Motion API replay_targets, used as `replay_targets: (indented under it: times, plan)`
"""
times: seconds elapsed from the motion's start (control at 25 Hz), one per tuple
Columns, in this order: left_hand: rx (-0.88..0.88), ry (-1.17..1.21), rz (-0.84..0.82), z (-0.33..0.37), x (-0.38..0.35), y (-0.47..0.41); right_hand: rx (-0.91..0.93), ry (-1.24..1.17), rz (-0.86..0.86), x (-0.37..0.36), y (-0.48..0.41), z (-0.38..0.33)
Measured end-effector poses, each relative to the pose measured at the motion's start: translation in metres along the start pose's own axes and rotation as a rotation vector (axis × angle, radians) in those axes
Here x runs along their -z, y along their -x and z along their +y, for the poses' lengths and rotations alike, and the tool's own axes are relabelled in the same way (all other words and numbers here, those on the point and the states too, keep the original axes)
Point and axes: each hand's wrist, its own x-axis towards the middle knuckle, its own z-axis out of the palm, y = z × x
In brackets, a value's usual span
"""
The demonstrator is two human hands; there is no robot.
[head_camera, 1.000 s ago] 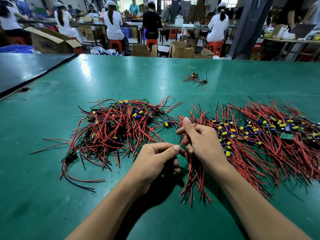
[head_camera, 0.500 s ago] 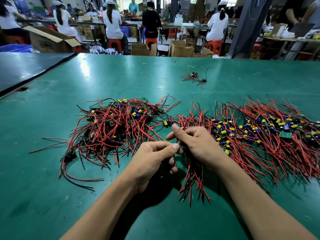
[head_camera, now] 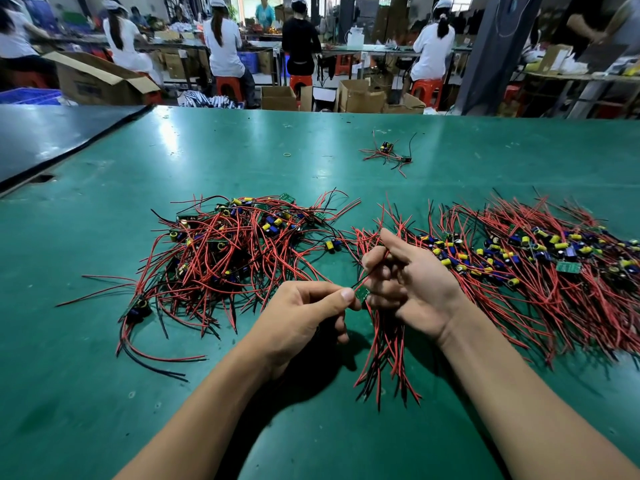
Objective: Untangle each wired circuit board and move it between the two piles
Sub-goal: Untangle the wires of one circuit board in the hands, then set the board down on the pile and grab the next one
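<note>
Green table (head_camera: 104, 341); bkgd workers (head_camera: 221, 39) on red stools (head_camera: 227, 86), cardboard boxes (head_camera: 360, 97) on floor.

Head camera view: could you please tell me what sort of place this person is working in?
Most likely an electronics assembly workshop: piles of wired circuit boards lie on a green table, capped workers sit working behind, and open cardboard boxes stand near them.

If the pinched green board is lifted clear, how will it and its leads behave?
Probably light: the left hand holds the green board by a fingertip pinch alone. The wire leads look floppy, drooping from the right hand onto the table, so they would likely trail. They may also snag the right pile, whose wires lie crossed beside them.
</note>
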Motion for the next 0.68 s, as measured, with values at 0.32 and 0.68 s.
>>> replay_targets:
  times: [0.32, 0.68]
  plan:
    - [0.02, -0.033, 0.192, 0.007, -0.001, -0.001, 0.056, 0.155, 0.071, -0.006, -0.001, 0.009]
    - [0.166, 0.52, 0.197, 0.025, -0.008, -0.005, 0.536, 1.029, 0.125, -0.032, 0.009, 0.041]
